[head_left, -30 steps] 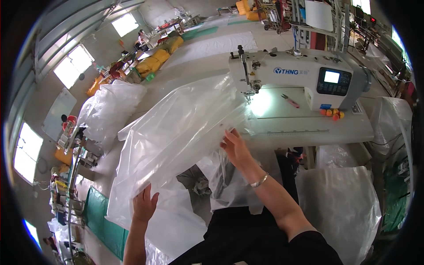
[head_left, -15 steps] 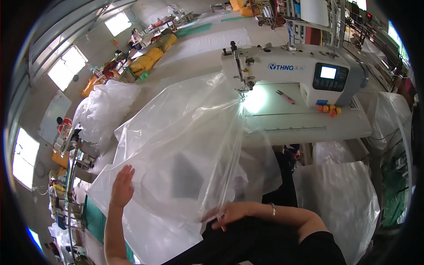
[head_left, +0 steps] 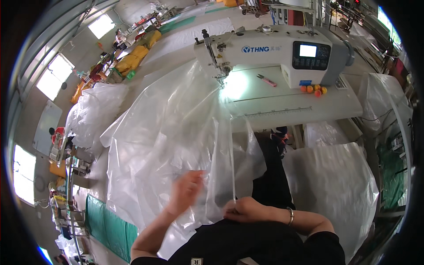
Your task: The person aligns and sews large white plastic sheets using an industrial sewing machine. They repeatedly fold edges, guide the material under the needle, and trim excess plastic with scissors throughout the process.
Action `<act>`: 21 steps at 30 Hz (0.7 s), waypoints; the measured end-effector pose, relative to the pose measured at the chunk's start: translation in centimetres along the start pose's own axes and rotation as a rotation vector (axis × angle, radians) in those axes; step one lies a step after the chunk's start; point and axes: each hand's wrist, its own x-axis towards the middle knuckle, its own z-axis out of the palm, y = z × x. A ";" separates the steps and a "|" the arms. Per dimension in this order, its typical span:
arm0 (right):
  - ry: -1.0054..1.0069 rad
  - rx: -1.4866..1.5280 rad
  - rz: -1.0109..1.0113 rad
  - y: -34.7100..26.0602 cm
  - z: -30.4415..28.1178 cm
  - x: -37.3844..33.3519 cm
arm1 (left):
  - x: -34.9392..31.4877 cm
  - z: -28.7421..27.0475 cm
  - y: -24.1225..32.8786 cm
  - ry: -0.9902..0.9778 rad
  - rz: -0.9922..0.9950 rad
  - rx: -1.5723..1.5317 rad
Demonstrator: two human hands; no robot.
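Note:
A large sheet of clear plastic film [head_left: 150, 150] hangs from the needle area of a white sewing machine [head_left: 260, 48] and spreads in loose folds toward my lap. Low in front of me, my right hand [head_left: 243, 209] is closed on the film's edge. From there a narrow straight edge runs taut up to the lit needle. My left hand [head_left: 185, 192] hovers over the middle of the sheet, left of my right hand. Motion smears its fingers, so whether it grips any film cannot be made out.
Pink-handled thread snips [head_left: 266, 80] and several small orange-red balls [head_left: 316, 90] lie on the machine bed. More plastic sheeting [head_left: 331, 176] hangs at the right; another pile [head_left: 95, 117] sits at the left. Yellow bundles [head_left: 132, 59] line the floor beyond.
My left hand has moved right and inward from the sheet's left edge. My right hand has closed on the edge, now pulled straighter. The view has shifted, with the machine further left and higher.

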 end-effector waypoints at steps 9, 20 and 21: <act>0.995 -0.392 -0.087 4.1 -4.8 -0.6 | -1.1 7.3 2.0 -0.172 -0.332 -0.300; 0.699 -0.145 -0.099 -0.9 -1.2 -1.4 | -4.0 5.4 4.3 -0.065 -0.367 -0.471; 0.688 -0.199 -0.174 -1.3 -1.4 -0.8 | -4.0 5.3 4.4 -0.039 -0.338 -0.498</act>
